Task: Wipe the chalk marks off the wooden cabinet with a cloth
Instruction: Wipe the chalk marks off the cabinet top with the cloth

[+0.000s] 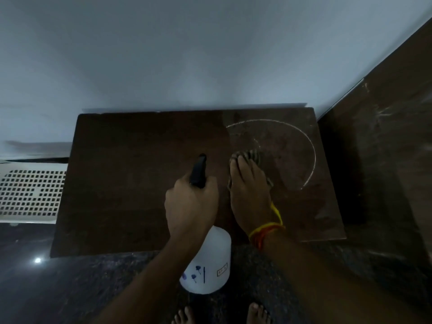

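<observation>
Wiping is under way: my right hand [249,195] presses the cloth [250,160] flat on the cabinet [131,183], my left hand [190,206] grips the sprayer [207,260], and next I sweep toward the chalk arc [308,146] at 2 o'clock.

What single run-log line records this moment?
left hand: grips spray bottle | right hand: presses cloth on cabinet | chalk arc: remains

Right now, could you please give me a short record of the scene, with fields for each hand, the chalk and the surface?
left hand: grips a white spray bottle by its black trigger head
right hand: presses a striped cloth flat on the cabinet
chalk mark: a curved arc on the right part, not yet wiped
wooden cabinet: dark brown top, set against a pale wall
</observation>
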